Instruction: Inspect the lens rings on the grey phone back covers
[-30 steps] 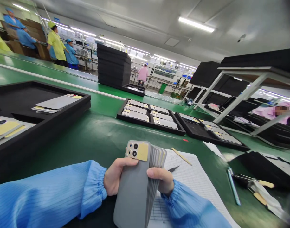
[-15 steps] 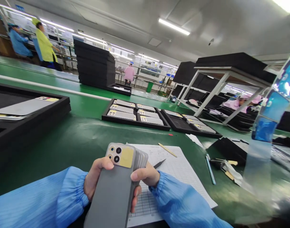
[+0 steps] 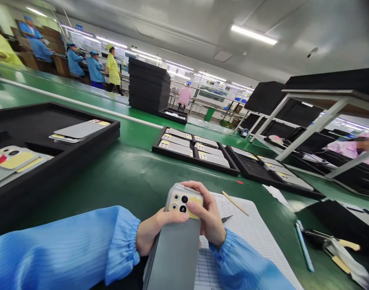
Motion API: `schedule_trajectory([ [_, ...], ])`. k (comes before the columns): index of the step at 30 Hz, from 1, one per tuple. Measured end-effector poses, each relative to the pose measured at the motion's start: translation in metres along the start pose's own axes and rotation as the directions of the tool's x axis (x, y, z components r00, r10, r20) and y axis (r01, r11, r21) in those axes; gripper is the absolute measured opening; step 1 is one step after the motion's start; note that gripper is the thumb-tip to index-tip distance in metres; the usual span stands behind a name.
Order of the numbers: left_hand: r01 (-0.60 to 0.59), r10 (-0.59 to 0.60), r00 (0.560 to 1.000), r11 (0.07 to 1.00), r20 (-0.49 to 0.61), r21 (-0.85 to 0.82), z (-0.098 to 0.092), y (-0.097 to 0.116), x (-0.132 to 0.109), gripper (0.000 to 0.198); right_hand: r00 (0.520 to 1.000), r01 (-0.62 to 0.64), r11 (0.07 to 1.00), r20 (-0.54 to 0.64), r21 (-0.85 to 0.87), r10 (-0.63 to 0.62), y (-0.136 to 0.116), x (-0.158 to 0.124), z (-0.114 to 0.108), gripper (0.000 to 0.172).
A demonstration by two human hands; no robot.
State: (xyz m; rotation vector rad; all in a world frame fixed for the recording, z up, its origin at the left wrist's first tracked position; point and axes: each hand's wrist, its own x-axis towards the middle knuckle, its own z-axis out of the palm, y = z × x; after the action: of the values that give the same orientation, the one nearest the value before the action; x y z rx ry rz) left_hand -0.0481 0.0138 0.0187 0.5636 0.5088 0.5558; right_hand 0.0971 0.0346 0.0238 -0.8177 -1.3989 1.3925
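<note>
A stack of grey phone back panels stands tilted in front of me, its top one showing a camera block with several round lenses and a yellow patch. My left hand grips the stack from the left, thumb lying across just below the lenses. From the right, my right hand wraps round the upper end, one digit on the yellow patch and others behind the top edge. Beneath the right forearm lies a printed sheet with a wooden stick and a dark pointed tip on it.
At left is a large black tray with panels. Two black trays of panels lie ahead. A blue pen and tools lie right. Behind are a black tray stack, a metal-framed stand and several people.
The view has turned left, shifting the scene rightward. My right hand has moved up around the stack's top end, and the fanned panels are now closer together. My left thumb reaches further across.
</note>
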Motion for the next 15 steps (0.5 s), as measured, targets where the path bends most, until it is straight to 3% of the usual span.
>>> schedule_trajectory([
  [4,-0.043,0.043,0.999,0.999,0.029,0.003,-0.0005,-0.0018,0.0006,0.030,0.997,0.074,0.992,0.013,-0.104,-0.073,-0.0007,-0.0001,-0.0018,0.022],
  [8,-0.058,0.059,0.998,0.998,-0.024,0.039,-0.0012,-0.0038,0.0032,0.035,0.985,0.162,0.953,-0.010,-0.255,-0.170,-0.0006,0.0006,-0.0021,0.015],
  [15,-0.071,0.075,0.994,0.996,-0.074,0.060,-0.0025,-0.0073,0.0048,0.040,0.980,0.122,0.944,-0.112,-0.306,-0.163,0.0035,0.0006,0.0009,0.011],
])
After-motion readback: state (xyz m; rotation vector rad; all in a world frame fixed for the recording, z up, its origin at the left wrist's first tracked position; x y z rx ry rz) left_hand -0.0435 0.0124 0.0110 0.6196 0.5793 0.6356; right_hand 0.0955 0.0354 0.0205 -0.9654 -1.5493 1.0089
